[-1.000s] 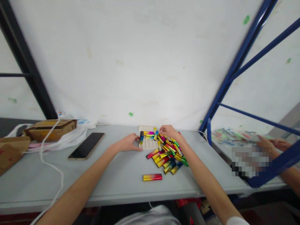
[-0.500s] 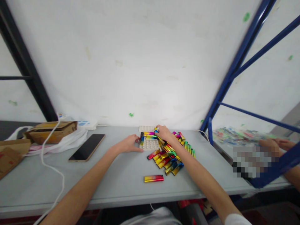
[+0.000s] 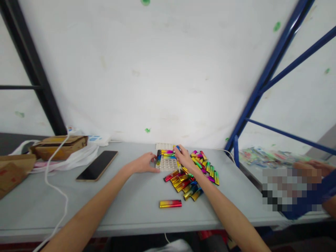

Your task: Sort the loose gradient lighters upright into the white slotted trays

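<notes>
A white tray with round holes (image 3: 168, 164) lies on the grey table, several colourful metallic lighters (image 3: 168, 152) along its back and left side. My left hand (image 3: 145, 162) is at the tray's left edge, thumb and fingers apart. My right hand (image 3: 182, 155) is closed at the tray's back right corner, on what looks like a lighter with a blue end (image 3: 177, 147). A pile of shiny lighters (image 3: 187, 182) spreads right of the tray, partly under my right forearm. One yellow and red lighter (image 3: 170, 203) lies alone near the front edge.
A phone (image 3: 97, 166) lies to the left, beside a white cable (image 3: 56, 187), cardboard boxes (image 3: 61, 147) and a plastic bag. Another white tray (image 3: 164, 146) is near the wall. Blue frame bars (image 3: 252, 105) stand right, with another person's hands (image 3: 309, 169) beyond.
My right hand has shifted slightly down and left, and a blue-ended item now shows at its fingers. My left hand stays by the tray. The whole view has tilted slightly.
</notes>
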A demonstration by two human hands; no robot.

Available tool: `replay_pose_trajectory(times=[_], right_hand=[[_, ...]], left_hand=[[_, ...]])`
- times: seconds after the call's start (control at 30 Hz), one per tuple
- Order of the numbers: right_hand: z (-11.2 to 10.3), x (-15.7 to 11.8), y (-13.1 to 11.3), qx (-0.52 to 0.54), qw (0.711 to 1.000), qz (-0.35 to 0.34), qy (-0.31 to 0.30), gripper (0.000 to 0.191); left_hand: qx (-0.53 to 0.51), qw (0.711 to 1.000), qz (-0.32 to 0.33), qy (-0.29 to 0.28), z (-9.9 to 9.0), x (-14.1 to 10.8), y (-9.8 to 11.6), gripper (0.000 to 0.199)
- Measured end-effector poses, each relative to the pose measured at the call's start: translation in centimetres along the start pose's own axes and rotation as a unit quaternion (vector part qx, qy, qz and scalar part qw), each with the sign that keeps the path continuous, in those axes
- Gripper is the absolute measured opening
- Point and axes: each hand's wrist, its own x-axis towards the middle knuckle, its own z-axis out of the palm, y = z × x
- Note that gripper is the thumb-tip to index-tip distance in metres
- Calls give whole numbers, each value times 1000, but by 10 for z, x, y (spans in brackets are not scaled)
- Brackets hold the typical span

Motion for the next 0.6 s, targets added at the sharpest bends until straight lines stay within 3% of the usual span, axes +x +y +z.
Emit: replay_pose_trajectory(times=[0.17,0.33,0.6], right_hand=[[7,-5,0,-32,998,5,46,48],[6,-8,-1,-89,993,12,74,39],[9,-11,-3,-118,992,-20,51,42]], left_hand=[[-4,1000,-10,-2,-2,-1,2,64],[-3,1000,-11,-11,-3,-2,3,65],[3,1000,-9,-4,-1,-1,1,65]])
